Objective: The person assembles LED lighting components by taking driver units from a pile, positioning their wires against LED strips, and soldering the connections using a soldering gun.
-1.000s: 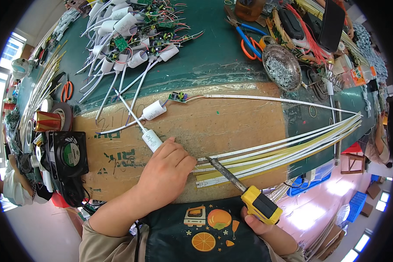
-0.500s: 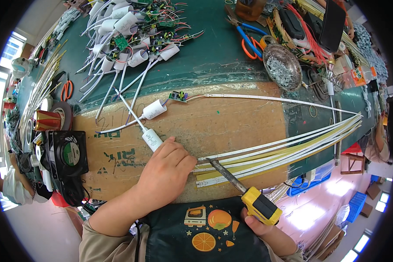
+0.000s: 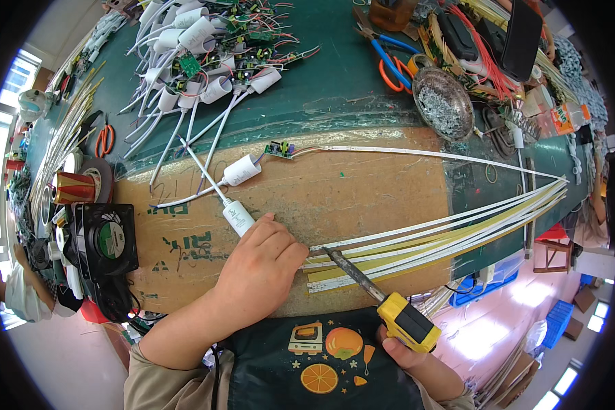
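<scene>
My left hand [image 3: 263, 266] is closed low over the brown board, its fingertips mostly hidden beneath it. A white cylindrical housing [image 3: 238, 217] with a white cable runs under its fingers; what they pinch cannot be seen. In my right hand [image 3: 403, 355] is a yellow and black soldering iron [image 3: 408, 322], gripped by the handle. The dark tip meets the near end of a white LED strip, just right of my left hand. This strip lies among a fan of white and yellowish LED strips [image 3: 444, 242].
The brown board [image 3: 383, 191] lies on a green tabletop [image 3: 321, 75]. Behind are piled white housings with circuit boards [image 3: 198, 41], pliers [image 3: 389, 61] and a metal dish of grey bits [image 3: 444, 102]. A black fan [image 3: 107, 240] stands left. Another housing [image 3: 242, 171] connects to a strip.
</scene>
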{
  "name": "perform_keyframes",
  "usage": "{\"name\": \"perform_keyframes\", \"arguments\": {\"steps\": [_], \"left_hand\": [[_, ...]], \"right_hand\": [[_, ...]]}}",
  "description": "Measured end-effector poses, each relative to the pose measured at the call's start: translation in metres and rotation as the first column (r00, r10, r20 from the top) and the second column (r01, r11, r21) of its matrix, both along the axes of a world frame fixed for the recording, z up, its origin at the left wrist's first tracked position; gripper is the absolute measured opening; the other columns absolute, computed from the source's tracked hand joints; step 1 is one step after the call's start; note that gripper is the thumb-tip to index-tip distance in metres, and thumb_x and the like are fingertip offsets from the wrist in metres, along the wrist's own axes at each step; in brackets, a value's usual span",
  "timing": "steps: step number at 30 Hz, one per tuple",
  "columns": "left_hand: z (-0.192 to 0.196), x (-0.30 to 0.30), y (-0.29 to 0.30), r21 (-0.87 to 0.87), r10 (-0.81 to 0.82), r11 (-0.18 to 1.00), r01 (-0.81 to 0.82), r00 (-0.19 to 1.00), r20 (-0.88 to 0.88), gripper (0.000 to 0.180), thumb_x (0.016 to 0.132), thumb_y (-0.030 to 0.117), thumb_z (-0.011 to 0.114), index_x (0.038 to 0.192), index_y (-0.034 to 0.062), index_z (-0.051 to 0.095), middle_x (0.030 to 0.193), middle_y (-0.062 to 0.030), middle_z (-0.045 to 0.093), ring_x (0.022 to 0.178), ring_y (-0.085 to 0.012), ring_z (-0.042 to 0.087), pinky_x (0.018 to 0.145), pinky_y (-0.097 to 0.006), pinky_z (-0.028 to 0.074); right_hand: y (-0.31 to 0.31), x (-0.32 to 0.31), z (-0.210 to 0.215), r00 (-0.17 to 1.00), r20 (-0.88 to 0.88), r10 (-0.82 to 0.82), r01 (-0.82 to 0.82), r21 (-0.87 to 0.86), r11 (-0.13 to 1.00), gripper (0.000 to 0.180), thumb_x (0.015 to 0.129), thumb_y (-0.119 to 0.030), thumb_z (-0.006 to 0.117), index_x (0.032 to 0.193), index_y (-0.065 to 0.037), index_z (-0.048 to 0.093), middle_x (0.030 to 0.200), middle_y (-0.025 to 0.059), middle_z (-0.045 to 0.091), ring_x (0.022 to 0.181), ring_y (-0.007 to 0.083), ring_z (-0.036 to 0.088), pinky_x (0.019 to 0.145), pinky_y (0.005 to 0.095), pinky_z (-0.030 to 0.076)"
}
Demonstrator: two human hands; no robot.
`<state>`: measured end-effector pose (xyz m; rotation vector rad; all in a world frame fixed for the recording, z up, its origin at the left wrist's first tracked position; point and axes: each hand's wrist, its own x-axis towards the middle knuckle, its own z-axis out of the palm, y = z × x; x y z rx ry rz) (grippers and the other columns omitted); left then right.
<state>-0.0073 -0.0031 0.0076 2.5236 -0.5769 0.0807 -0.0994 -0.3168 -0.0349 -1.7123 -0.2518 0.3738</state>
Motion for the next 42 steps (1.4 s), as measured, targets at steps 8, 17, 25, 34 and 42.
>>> {"name": "perform_keyframes", "arguments": {"steps": [8, 17, 25, 34, 42], "left_hand": [[0.0008, 0.0005, 0.0003, -0.004, 0.005, 1.000, -0.005, 1.000, -0.011, 0.020, 0.072, -0.003, 0.068, 0.090, 0.0046, 0.064, 0.089, -0.0098, 0.062, 0.093, -0.0305, 0.061, 0.102, -0.049, 0.048], [-0.0006, 0.0004, 0.0009, -0.001, -0.014, 1.000, 0.014, 1.000, -0.002, 0.020, 0.072, 0.003, 0.065, 0.092, 0.0029, 0.063, 0.087, -0.0108, 0.060, 0.095, -0.0304, 0.060, 0.103, -0.051, 0.046], [0.0005, 0.0007, 0.0006, -0.012, 0.003, 1.000, -0.003, 1.000, -0.006, 0.019, 0.072, -0.003, 0.069, 0.089, 0.0045, 0.064, 0.088, -0.0100, 0.062, 0.093, -0.0306, 0.061, 0.101, -0.049, 0.048], [0.0020, 0.0011, 0.0005, -0.003, -0.009, 1.000, 0.009, 1.000, -0.006, 0.018, 0.073, -0.001, 0.070, 0.090, 0.0047, 0.064, 0.089, -0.0097, 0.061, 0.092, -0.0300, 0.061, 0.102, -0.049, 0.047], [0.0036, 0.0006, -0.0005, 0.002, -0.017, 1.000, 0.017, 1.000, -0.011, 0.016, 0.077, 0.003, 0.072, 0.090, 0.0039, 0.064, 0.089, -0.0097, 0.060, 0.092, -0.0299, 0.061, 0.102, -0.049, 0.047]], "right_hand": [[-0.0021, -0.0019, 0.0021, 0.998, -0.070, 0.006, -0.008, -0.026, 1.000, 0.026, 0.085, -0.022, 0.075, 0.097, -0.002, 0.064, 0.080, 0.0078, 0.064, 0.067, 0.0210, 0.064, 0.060, 0.0320, 0.050], [-0.0061, 0.0001, 0.0003, 0.998, -0.036, 0.050, -0.052, -0.070, 0.996, 0.023, 0.084, -0.021, 0.076, 0.095, -0.003, 0.065, 0.080, 0.0088, 0.065, 0.066, 0.0237, 0.065, 0.059, 0.0329, 0.051], [-0.0034, -0.0002, 0.0024, 0.998, -0.061, 0.021, -0.024, -0.042, 0.999, 0.024, 0.084, -0.021, 0.075, 0.097, -0.003, 0.066, 0.082, 0.0094, 0.065, 0.066, 0.0235, 0.065, 0.059, 0.0329, 0.051], [0.0014, 0.0017, 0.0067, 0.996, -0.079, -0.035, 0.034, -0.020, 0.999, 0.026, 0.084, -0.022, 0.076, 0.097, -0.003, 0.066, 0.082, 0.0090, 0.065, 0.065, 0.0227, 0.065, 0.059, 0.0322, 0.052], [-0.0011, 0.0048, 0.0061, 0.999, -0.030, 0.031, -0.033, -0.056, 0.998, 0.022, 0.083, -0.022, 0.075, 0.091, -0.004, 0.065, 0.078, 0.0085, 0.063, 0.065, 0.0245, 0.064, 0.059, 0.0342, 0.050]]}}
